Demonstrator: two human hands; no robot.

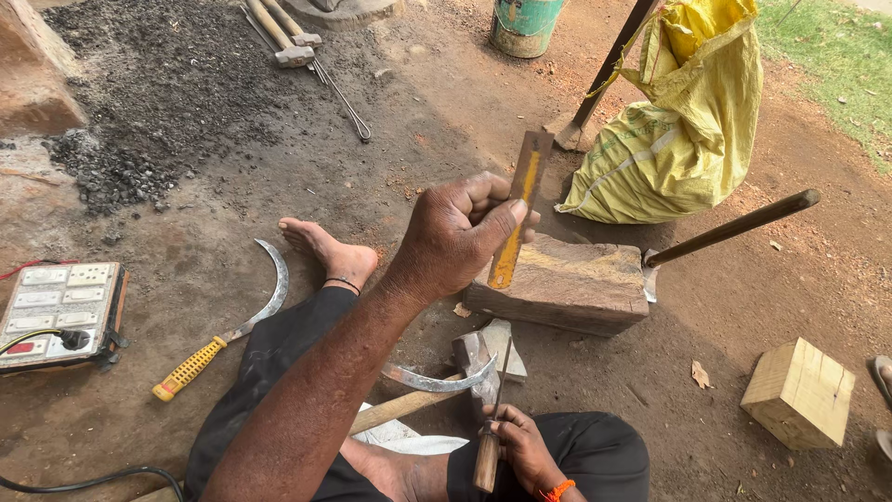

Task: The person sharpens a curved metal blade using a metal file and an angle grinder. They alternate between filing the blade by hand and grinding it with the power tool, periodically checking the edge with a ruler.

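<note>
My left hand (455, 237) is raised over the ground and grips a flat rusty metal bar with a yellow stripe (518, 209), held nearly upright. Low in the view, my right hand (520, 446), with an orange wristband, holds the wooden handle of a thin file (497, 400) that points up. Just beyond it a curved sickle blade (437, 378) with a pale wooden handle lies across a small metal block (488, 353). My bare foot (330, 251) rests on the dirt to the left.
A wooden block (567, 279) lies ahead with a long-handled tool (734, 226) at its right end. A yellow-handled sickle (232, 325) and a switchboard (60, 311) lie left. Also in view: a yellow sack (669, 130), a wooden cube (799, 392), a coal pile (139, 93), hammers (283, 37), a green bucket (525, 23).
</note>
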